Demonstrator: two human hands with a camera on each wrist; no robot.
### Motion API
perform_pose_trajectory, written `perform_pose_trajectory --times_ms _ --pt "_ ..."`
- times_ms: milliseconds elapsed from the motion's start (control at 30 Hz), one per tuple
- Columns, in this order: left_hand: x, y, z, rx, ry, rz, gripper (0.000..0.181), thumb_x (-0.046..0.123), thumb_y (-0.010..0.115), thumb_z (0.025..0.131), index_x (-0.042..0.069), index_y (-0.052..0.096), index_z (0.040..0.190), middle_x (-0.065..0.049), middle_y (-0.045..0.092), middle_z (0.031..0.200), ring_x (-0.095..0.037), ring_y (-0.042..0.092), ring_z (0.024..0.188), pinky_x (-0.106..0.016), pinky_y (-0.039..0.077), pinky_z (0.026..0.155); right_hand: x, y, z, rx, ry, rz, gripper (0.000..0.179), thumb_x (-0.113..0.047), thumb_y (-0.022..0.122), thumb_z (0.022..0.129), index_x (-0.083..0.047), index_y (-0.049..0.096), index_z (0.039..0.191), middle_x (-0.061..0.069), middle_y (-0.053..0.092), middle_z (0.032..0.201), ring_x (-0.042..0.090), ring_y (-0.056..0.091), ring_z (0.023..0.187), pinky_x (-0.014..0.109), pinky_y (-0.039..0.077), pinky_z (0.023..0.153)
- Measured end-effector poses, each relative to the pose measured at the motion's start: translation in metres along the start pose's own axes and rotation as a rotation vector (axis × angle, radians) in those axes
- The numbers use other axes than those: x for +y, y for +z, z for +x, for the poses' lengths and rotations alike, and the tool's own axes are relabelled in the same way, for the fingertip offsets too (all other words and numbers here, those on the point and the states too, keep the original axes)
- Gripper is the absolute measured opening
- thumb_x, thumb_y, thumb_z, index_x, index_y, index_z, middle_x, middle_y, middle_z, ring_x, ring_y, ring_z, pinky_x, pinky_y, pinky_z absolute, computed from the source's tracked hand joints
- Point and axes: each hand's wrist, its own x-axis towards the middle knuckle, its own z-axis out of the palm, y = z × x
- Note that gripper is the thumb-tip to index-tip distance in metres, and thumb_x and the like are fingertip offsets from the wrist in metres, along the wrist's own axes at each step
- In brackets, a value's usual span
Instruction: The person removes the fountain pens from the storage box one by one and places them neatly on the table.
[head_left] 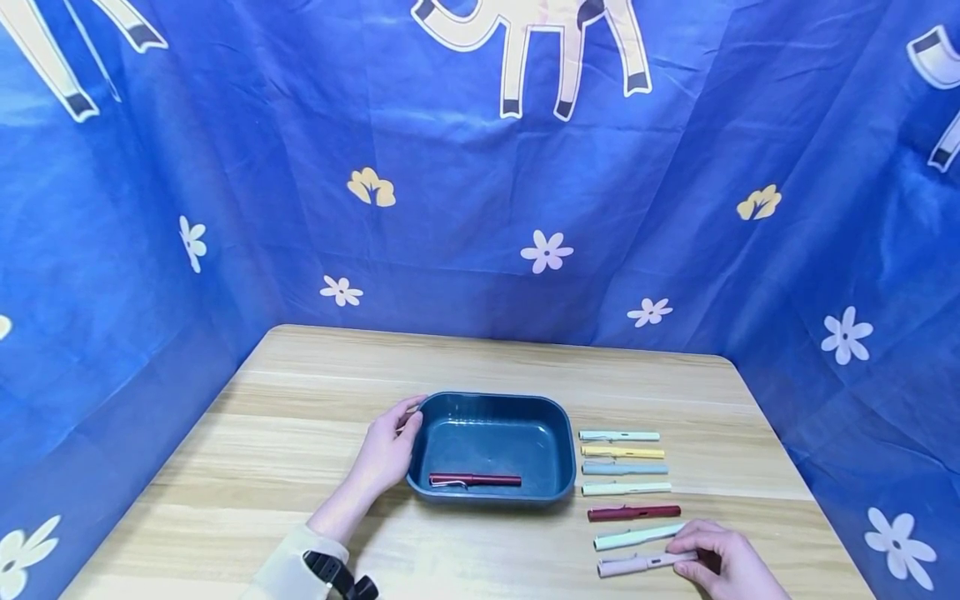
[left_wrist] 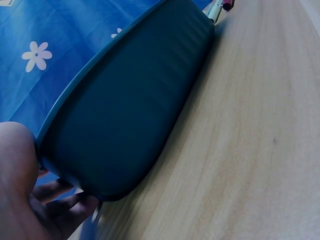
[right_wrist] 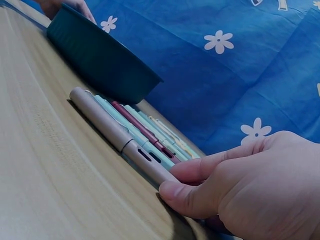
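Note:
A dark teal plastic box (head_left: pixel 487 437) stands on the table with a dark red pen (head_left: pixel 480 480) lying inside near its front wall. My left hand (head_left: pixel 387 450) holds the box's left end, thumb by the rim and fingertips low against its outer side in the left wrist view. At the lower right, my right hand (head_left: pixel 723 560) pinches the right end of a pale lilac pen (right_wrist: pixel 102 120) between thumb and fingers. That pen lies nearest me in a column of capped pens. Just behind it are a mint pen (head_left: pixel 633 537) and another dark red pen (head_left: pixel 636 512).
Further back in the column lie a pale green pen (head_left: pixel 626 489), a blue-grey pen (head_left: pixel 625 469), a yellow pen (head_left: pixel 622 452) and a pale mint pen (head_left: pixel 619 436). A blue patterned cloth (head_left: pixel 465 250) encloses the wooden table (head_left: pixel 315 392) at the back and sides.

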Motion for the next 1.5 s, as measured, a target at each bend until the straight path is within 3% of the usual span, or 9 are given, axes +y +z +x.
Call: perform_pose_trajectory --times_ms 267,533,733,967,1167,1267,1500 --pt "0.0 -0.001 0.0 0.003 0.001 -0.008 0.033 0.019 0.048 0.104 0.013 0.057 0.135 -0.015 0.064 0.125 -0.028 0.06 0.116 -0.048 0.048 0.099 0.0 -0.002 -0.002 0.015 0.066 -0.061 0.027 -0.003 0.082 0.075 -0.013 0.075 0.099 -0.005 0.069 0.096 0.005 0.062 0.088 0.011 0.049 0.075" --pt "-0.002 0.001 0.0 0.008 0.006 -0.022 0.033 0.018 0.049 0.104 0.013 0.058 0.135 -0.017 0.066 0.122 -0.029 0.062 0.113 -0.049 0.048 0.098 -0.014 -0.011 0.003 0.006 0.158 0.014 0.024 -0.009 0.079 0.08 -0.01 0.073 0.104 0.003 0.071 0.098 0.012 0.065 0.088 0.021 0.056 0.071" --pt "0.0 0.0 -0.001 0.003 -0.012 -0.02 0.033 0.019 0.048 0.104 0.014 0.057 0.135 -0.016 0.065 0.124 -0.029 0.061 0.114 -0.048 0.048 0.099 -0.033 -0.018 0.018 0.082 0.188 -0.049 0.025 -0.009 0.08 0.079 -0.014 0.074 0.103 0.002 0.071 0.098 0.013 0.064 0.082 0.023 0.054 0.068" --pt "0.0 0.0 0.0 -0.003 -0.015 -0.023 0.034 0.018 0.048 0.104 0.013 0.057 0.136 -0.015 0.064 0.125 -0.029 0.06 0.117 -0.048 0.047 0.099 -0.047 -0.024 0.042 0.101 0.11 0.011 0.022 -0.006 0.075 0.085 -0.014 0.072 0.105 0.005 0.071 0.102 0.019 0.066 0.09 0.023 0.054 0.076" --pt "0.001 -0.001 0.0 -0.005 -0.006 -0.015 0.033 0.02 0.048 0.104 0.013 0.057 0.135 -0.015 0.065 0.123 -0.029 0.062 0.114 -0.048 0.048 0.098 -0.058 -0.024 0.061 0.113 0.127 0.009 0.022 -0.008 0.074 0.087 -0.021 0.072 0.106 -0.001 0.07 0.105 0.016 0.065 0.098 0.02 0.052 0.084" --pt "0.001 -0.001 -0.001 -0.006 -0.009 -0.015 0.033 0.02 0.048 0.104 0.014 0.057 0.135 -0.015 0.065 0.124 -0.028 0.062 0.114 -0.048 0.048 0.098 -0.064 -0.02 0.072 0.123 0.129 -0.002 0.022 -0.011 0.074 0.087 -0.022 0.072 0.106 -0.006 0.07 0.104 0.013 0.065 0.097 0.021 0.052 0.083" --pt "0.001 -0.001 0.0 -0.004 -0.007 -0.024 0.033 0.019 0.048 0.104 0.013 0.057 0.135 -0.015 0.064 0.126 -0.028 0.06 0.116 -0.048 0.048 0.099 -0.071 -0.005 0.103 0.113 0.08 0.073 0.027 -0.005 0.074 0.086 -0.018 0.07 0.11 -0.002 0.069 0.1 0.018 0.067 0.083 0.028 0.056 0.075"
